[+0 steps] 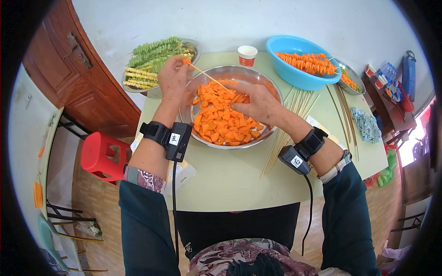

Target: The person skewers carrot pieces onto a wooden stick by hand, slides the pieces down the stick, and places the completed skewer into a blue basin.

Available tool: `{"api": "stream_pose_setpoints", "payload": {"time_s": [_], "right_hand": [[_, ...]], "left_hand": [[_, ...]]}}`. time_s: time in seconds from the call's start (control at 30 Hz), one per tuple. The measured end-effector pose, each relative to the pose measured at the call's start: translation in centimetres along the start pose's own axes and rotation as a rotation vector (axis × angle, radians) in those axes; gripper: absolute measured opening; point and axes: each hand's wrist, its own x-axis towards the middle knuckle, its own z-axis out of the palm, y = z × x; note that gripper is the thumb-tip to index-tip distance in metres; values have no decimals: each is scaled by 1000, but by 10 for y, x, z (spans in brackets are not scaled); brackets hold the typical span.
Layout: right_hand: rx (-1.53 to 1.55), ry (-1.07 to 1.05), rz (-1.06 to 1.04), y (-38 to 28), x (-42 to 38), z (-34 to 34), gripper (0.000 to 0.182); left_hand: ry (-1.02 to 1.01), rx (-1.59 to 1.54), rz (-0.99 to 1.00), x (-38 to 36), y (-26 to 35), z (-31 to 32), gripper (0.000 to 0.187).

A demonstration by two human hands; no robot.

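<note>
A wide metal bowl [209, 143] on the table holds many orange carrot slices [221, 120]. Over its left rim, my left hand [173, 77] is closed, with a carrot piece [186, 61] at its fingertips. That piece sits on the upper end of a thin wooden skewer [207, 75], which slants down to the right across the bowl. My right hand [258, 102] is over the bowl's right part, its fingers bent around several carrot slices near the skewer's lower end. Whether these fingers also touch the skewer is unclear.
Bare skewers [282, 146] lie right of the bowl. A blue basin [294, 82] of carrot skewers stands behind, a paper cup [247, 56] beside it. Green and yellow skewers [154, 51] fill a tray at the back left. A red stool [102, 156] stands left of the table [225, 188].
</note>
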Motion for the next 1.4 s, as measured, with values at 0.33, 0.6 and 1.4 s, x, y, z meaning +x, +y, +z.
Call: {"api": "stream_pose_setpoints", "payload": {"time_s": [0.33,0.6,1.4], "right_hand": [[120,-31,52,-9,-1,-3,51],[203,-26,62,-10,-2,-3,50],[486,113,108,-10,2,-5,69]], "left_hand": [[24,153,151,-5,2,2,16],[-15,182,122,-14,21,6,15],[-514,-225,-73,-31,33,25,15]]}}
